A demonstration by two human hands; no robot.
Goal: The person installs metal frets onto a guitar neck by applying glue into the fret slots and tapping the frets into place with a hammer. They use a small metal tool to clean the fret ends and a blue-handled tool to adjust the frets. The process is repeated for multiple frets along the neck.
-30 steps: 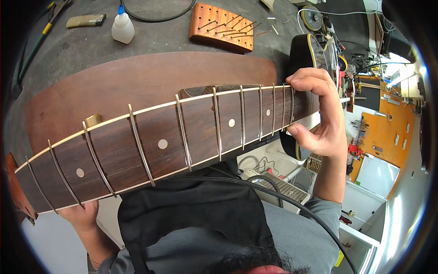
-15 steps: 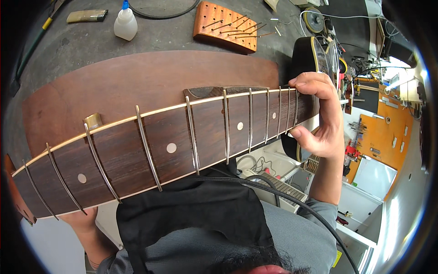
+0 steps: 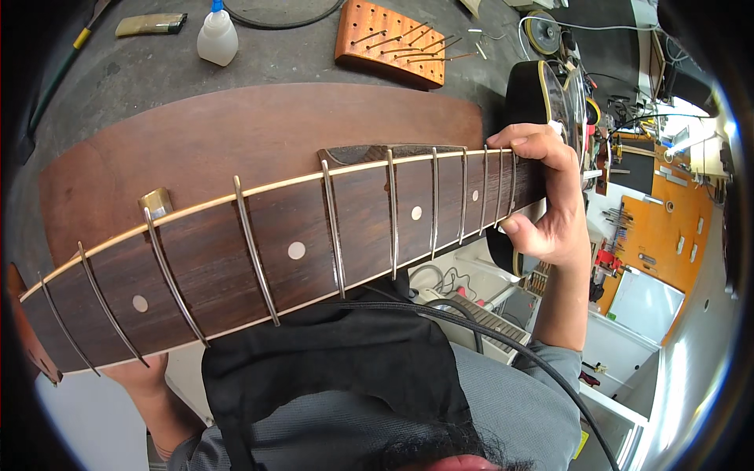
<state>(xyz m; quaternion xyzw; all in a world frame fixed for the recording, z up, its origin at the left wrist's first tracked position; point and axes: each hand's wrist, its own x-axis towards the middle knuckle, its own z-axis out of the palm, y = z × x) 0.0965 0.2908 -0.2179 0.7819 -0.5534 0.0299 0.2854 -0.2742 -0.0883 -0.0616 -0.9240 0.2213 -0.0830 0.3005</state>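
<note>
Right fingers [image 3: 547, 146] are clamped across the fretboard [image 3: 360, 210], left hand [image 3: 143, 377] too hidden to tell, frets [image 3: 256, 255] seemingly seated but untrimmed.

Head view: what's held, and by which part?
Neck, across its edges near the body, by the right hand. Left hand, mostly hidden under its left end: grip can't be told.

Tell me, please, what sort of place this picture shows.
Probably a guitar workshop: in view are a long, dark-brown, fretted wooden guitar neck, a drilled, orange-brown wooden block on a dark grey workbench, and a flat orange tool panel.
</note>
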